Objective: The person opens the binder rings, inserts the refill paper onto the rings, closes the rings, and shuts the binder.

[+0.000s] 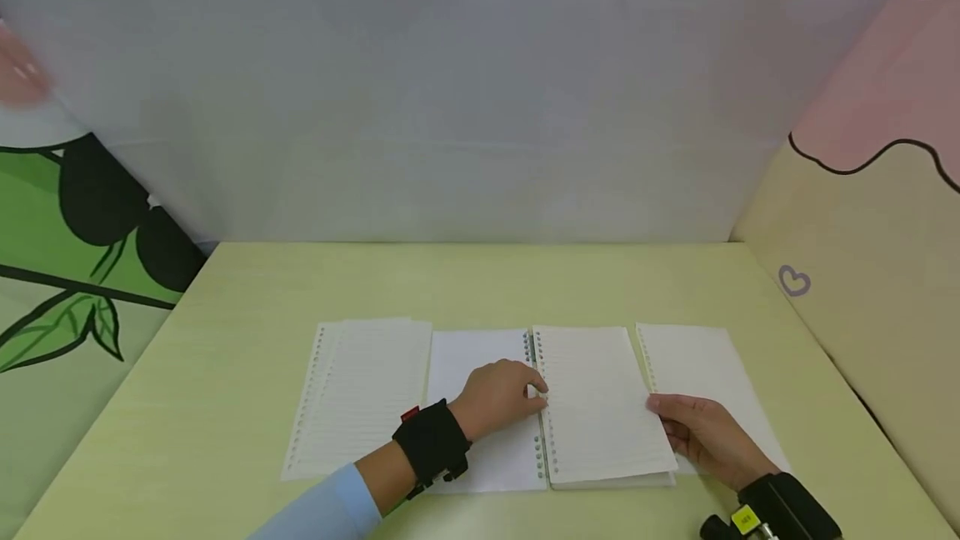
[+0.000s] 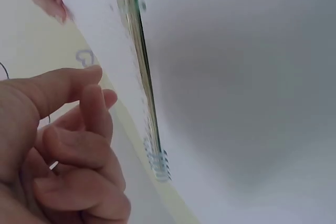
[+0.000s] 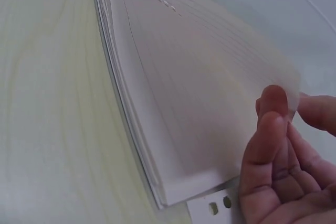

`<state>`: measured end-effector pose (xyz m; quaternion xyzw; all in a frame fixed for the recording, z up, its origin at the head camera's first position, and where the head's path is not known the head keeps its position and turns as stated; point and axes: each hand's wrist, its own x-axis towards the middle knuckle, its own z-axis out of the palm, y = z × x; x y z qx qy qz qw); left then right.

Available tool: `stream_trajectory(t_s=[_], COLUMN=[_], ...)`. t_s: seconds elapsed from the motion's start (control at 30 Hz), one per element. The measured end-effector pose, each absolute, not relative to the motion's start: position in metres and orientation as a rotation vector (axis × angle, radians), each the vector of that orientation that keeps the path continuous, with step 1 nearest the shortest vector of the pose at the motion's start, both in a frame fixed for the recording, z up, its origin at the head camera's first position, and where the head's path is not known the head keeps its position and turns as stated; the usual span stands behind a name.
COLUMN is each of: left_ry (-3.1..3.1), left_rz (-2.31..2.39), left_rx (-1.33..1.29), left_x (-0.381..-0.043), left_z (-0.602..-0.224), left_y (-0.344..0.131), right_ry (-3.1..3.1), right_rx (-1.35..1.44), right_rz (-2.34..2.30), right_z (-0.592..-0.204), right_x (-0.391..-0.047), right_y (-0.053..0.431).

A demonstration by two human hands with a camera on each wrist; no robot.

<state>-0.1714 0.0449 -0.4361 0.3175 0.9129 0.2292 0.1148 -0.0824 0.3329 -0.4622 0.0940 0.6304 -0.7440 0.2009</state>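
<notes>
A spiral-bound loose-leaf notebook lies spread out, its binder rings running between a white left side and a lined page on the right. My right hand pinches the right edge of that page between thumb and fingers; the right wrist view shows the lifted page bowed above the stack beneath. Beside the rings hovers my left hand, fingers loosely bent, thumb and index tips a little apart. In the left wrist view nothing shows between the fingers of this hand.
Loose lined sheets with punched holes lie overlapping left of the notebook. Another punched sheet lies on its right, partly under my right hand. The pale yellow table meets a grey-white back wall and painted side panels.
</notes>
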Motion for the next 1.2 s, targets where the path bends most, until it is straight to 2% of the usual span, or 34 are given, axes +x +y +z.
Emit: stream_trajectory(t_s=[0.33, 0.53, 0.83, 1.2], left_ry=[2.616, 2.637, 2.656, 2.628], left_rz=[0.603, 0.621, 0.615, 0.629], left_rx=[1.001, 1.017, 1.036, 1.008], left_x=[-0.146, -0.143, -0.142, -0.141], left_z=[-0.443, -0.448, -0.449, -0.451], left_y=[0.04, 0.04, 0.039, 0.039], right_ry=[1.842, 1.953, 1.953, 2.069], right_rx=[0.369, 0.442, 0.354, 0.417], right_rz=[-2.04, -1.947, -1.924, -1.851], right_z=[-0.458, -0.457, -0.459, -0.459], right_x=[-0.082, -0.081, -0.075, -0.074], right_y=[0.33, 0.328, 0.325, 0.323])
